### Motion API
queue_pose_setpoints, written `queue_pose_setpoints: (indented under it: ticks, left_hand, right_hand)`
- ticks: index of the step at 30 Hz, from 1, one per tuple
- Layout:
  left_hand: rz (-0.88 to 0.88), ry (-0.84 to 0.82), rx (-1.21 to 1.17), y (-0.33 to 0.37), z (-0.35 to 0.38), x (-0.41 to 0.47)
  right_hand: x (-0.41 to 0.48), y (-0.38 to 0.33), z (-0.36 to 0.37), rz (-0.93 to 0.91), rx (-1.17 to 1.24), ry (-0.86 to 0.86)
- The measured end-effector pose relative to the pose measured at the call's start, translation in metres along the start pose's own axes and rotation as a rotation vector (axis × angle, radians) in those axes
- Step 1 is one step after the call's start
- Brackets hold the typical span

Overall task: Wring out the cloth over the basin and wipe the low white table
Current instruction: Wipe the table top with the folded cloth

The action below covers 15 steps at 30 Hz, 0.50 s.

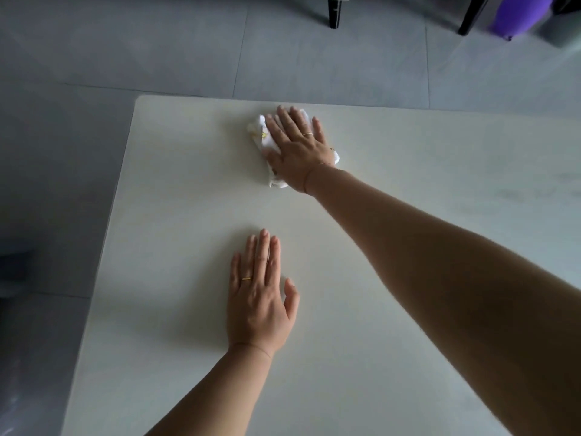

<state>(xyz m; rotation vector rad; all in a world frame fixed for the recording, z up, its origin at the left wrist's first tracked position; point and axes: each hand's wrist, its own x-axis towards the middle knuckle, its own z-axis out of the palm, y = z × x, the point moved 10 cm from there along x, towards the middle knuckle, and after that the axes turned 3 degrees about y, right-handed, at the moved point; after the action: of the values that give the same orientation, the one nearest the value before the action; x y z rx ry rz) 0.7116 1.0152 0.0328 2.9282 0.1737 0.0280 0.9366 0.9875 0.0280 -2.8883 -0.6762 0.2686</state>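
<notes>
The low white table (176, 190) fills most of the view. A crumpled white cloth (261, 135) with small yellow marks lies on it near the far edge. My right hand (298, 149) presses flat on top of the cloth, fingers spread, arm stretched forward. My left hand (261, 297) rests flat on the bare tabletop closer to me, palm down, holding nothing. No basin is in view.
Grey floor tiles (188, 51) surround the table at the left and beyond it. Dark furniture legs (334, 14) stand at the top, with a purple object (512, 17) at the top right. A dark shape (12, 269) sits on the floor at the left.
</notes>
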Motion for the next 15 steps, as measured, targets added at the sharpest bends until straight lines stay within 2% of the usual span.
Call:
queue_pose_setpoints:
  ticks: [3, 7, 9, 12, 15]
  left_hand:
    - [0.008, 0.002, 0.007, 0.001, 0.000, 0.001]
    - [0.008, 0.000, 0.009, 0.001, -0.002, 0.001]
    - [0.005, -0.003, 0.013, 0.002, -0.002, 0.001]
    - [0.004, -0.005, 0.021, 0.002, -0.001, 0.000]
    - [0.008, -0.004, 0.025, 0.002, -0.001, 0.001]
  right_hand:
    - [-0.014, 0.071, -0.014, 0.085, 0.005, 0.051]
    - [-0.055, 0.200, -0.034, 0.434, 0.024, 0.105]
    - [-0.068, 0.229, -0.035, 0.586, 0.031, 0.107]
    - [-0.061, 0.207, -0.033, 0.695, 0.055, 0.129]
    - [-0.042, 0.135, -0.021, 0.471, 0.054, 0.102]
